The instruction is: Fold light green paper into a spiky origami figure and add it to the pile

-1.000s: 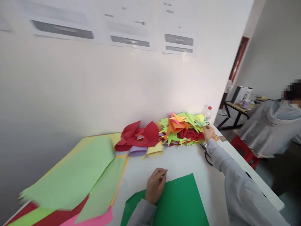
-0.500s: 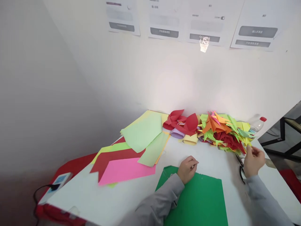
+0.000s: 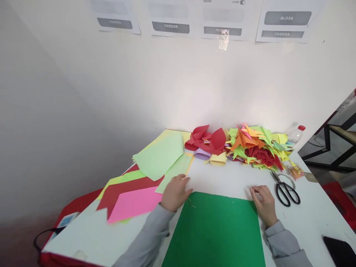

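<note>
My left hand [image 3: 174,194] is open, thumb apart from the fingers, over the top left corner of a large green sheet [image 3: 217,230]. Just beside it are pale green paper [image 3: 162,152] and pink paper [image 3: 133,204]. At the sheet's top right corner is my right hand [image 3: 265,205]. Its thumb and forefinger come together; whether anything lies between them is too small to tell. Black-handled scissors [image 3: 286,191] rest to the right of this hand, apart from it.
Red folded paper [image 3: 218,141], rolled paper [image 3: 218,159] and a heap of colourful folded paper [image 3: 247,142] line the wall. Nearby are a red-capped bottle [image 3: 296,135] and a small packet [image 3: 296,171]. A black flat object [image 3: 339,251] sits at the white table's [image 3: 308,222] right edge.
My right hand has moved left from beside the paper heap to the green sheet's corner, uncovering the scissors and packet. My left hand has shifted left and spread its fingers. The view has turned right.
</note>
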Motion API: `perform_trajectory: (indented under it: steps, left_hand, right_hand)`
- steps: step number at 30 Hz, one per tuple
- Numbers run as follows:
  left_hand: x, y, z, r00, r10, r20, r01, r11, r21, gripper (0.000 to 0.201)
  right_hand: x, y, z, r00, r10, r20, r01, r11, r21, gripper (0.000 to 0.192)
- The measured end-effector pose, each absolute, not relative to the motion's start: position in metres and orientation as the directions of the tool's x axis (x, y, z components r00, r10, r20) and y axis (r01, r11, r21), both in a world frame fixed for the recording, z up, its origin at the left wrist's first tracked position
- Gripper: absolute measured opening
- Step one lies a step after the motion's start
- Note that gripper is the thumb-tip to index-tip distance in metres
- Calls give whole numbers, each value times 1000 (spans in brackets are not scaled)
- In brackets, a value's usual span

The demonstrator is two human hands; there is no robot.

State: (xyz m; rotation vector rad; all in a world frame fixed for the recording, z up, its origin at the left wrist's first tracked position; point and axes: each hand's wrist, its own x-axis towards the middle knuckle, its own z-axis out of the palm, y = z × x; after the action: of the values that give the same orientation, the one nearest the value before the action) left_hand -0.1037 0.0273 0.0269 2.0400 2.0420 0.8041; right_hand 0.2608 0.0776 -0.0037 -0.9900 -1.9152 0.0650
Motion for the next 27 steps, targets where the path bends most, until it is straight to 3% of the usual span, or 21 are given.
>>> perform_trajectory:
  steps: [4, 7, 15, 22, 27]
  left_hand:
    - [-145, 8, 26, -56, 991, 119, 978, 30, 208, 14]
    - [-150, 4, 24, -9, 998, 64, 990, 0, 141, 24]
    - [-176, 0, 28, -110, 977, 183, 985, 82, 153, 38]
    - [-198, -15, 37, -233, 905, 357, 965, 170, 197, 39]
    - [-199, -25, 26, -66, 933, 354, 989, 15, 146, 40]
  right_hand:
    - [260, 78, -7, -264, 672, 692, 603, 675, -425, 10]
    - [258, 80, -9, -308, 668, 678, 595, 691, -411, 10]
    - [263, 79, -7, -277, 671, 687, 612, 675, -413, 12]
    - [264, 81, -12, -285, 690, 665, 597, 671, -440, 12]
    - [264, 81, -14, -280, 704, 653, 602, 658, -452, 12]
